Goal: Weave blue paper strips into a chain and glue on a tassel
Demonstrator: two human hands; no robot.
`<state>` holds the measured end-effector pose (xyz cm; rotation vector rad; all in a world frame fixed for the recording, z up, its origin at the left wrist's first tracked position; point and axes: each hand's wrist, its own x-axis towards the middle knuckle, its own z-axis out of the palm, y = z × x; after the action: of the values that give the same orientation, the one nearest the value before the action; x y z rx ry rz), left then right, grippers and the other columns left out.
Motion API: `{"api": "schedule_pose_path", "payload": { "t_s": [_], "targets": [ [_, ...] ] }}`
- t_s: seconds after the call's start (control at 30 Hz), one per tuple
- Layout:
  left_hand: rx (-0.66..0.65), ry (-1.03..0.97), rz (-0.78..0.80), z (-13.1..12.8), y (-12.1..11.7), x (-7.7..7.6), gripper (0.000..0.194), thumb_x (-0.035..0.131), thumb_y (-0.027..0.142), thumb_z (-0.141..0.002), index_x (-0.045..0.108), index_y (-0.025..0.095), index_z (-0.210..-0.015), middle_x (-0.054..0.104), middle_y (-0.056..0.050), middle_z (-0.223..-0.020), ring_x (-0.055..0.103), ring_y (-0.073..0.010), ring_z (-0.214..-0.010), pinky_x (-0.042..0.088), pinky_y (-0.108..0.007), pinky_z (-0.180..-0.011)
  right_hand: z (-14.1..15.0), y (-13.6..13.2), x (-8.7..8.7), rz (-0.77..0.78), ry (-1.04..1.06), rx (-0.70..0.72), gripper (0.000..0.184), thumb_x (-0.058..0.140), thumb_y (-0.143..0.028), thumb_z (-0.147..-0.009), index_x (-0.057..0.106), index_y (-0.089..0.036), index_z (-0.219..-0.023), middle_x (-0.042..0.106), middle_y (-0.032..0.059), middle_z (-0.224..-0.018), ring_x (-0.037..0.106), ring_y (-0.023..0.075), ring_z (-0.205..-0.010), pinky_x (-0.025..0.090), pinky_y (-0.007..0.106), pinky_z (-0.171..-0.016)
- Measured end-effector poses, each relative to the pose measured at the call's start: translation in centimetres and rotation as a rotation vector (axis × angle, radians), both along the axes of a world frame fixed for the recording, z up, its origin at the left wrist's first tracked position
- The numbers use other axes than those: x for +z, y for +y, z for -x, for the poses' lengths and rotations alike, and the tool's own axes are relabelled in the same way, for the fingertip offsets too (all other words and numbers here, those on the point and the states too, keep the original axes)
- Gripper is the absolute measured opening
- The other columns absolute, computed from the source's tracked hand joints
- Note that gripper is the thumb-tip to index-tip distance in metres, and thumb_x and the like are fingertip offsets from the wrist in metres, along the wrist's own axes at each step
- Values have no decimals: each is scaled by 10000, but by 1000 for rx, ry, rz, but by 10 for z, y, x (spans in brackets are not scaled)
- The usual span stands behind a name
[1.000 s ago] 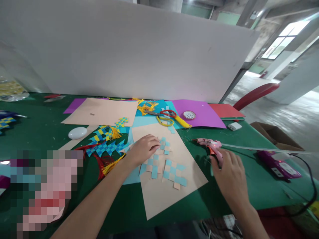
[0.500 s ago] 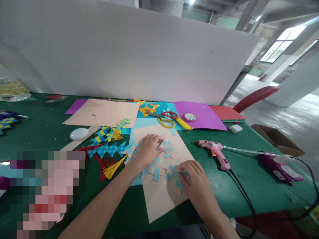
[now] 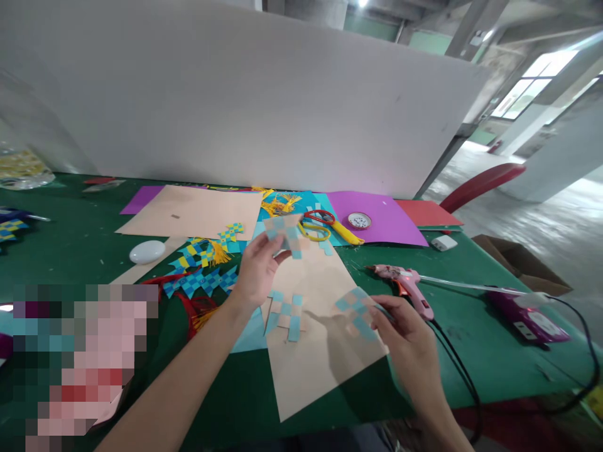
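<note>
In my left hand [image 3: 258, 267], thumb and fingers pinch a woven paper piece [image 3: 288, 231] of light blue and peach strips, raised above the sheets. My right hand [image 3: 407, 333] grips a similar woven piece [image 3: 357, 309], tilted over the right edge of a peach paper sheet [image 3: 311, 383]. A thin greyish item shows at the right fingers, too small to make out. Between the hands, a third woven piece [image 3: 285, 309] lies flat on that sheet, its loose strip ends sticking out.
A pink glue gun [image 3: 405, 282] lies at the right, its cable running to the front edge. Scissors [image 3: 318, 226] with red and yellow handles and a dish of small pieces [image 3: 359, 220] lie behind. Woven paper fish with tassels [image 3: 200, 280] and a white oval object [image 3: 147, 252] are left.
My left hand has lifted a woven piece up and away from the sheet. My right hand has moved right, raising its piece. The flat woven piece between them is now uncovered.
</note>
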<state>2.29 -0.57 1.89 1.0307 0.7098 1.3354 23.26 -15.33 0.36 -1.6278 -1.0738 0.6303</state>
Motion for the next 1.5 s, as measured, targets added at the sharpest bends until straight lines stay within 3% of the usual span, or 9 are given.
{"api": "schedule_pose_path", "payload": {
  "t_s": [0.1, 0.27, 0.4, 0.7, 1.0, 1.5],
  "targets": [
    [20, 6, 53, 2, 0, -3, 236, 685, 353, -749, 643, 178, -902, 662, -35, -974, 613, -162, -905, 507, -289, -795, -5, 1, 1, -49, 86, -38, 253, 638, -400, -785, 630, -203, -943, 609, 0, -694, 537, 132, -606, 420, 233, -517],
    [-161, 375, 40, -7, -16, -8, 293, 711, 391, -711, 649, 143, -854, 652, -36, -797, 612, -172, -750, 499, -276, -665, 6, 8, 11, 18, 150, 97, 271, 671, -416, -757, 606, -199, -904, 620, 6, -718, 537, 130, -587, 420, 236, -494],
    [-217, 501, 16, -11, -26, -4, 319, 691, 426, -717, 640, 147, -865, 629, -26, -775, 586, -164, -688, 461, -251, -573, 16, 17, 18, -7, 186, 143, 343, 726, -387, -711, 500, -224, -911, 614, -26, -713, 559, 125, -586, 457, 245, -539],
    [-256, 537, 25, -13, -29, -2, 297, 672, 410, -723, 627, 139, -836, 616, -24, -770, 572, -169, -712, 469, -257, -606, 19, 33, 11, 3, 282, 223, 399, 746, -386, -685, 430, -234, -875, 614, -48, -666, 526, 111, -541, 427, 238, -517],
    [-398, 353, 68, -16, -30, -5, 223, 668, 367, -751, 598, 160, -798, 614, -17, -809, 620, -185, -811, 547, -331, -740, 19, 37, 7, -6, 304, 235, 422, 754, -375, -675, 414, -233, -881, 625, -50, -650, 514, 102, -507, 401, 224, -489],
    [-356, 381, 108, -17, -33, -1, 300, 704, 398, -698, 599, 133, -790, 598, -19, -728, 605, -182, -764, 552, -326, -699, 19, 38, 5, 12, 244, 213, 402, 741, -375, -682, 428, -228, -887, 630, -36, -663, 525, 105, -529, 417, 223, -493]
  ]
}}
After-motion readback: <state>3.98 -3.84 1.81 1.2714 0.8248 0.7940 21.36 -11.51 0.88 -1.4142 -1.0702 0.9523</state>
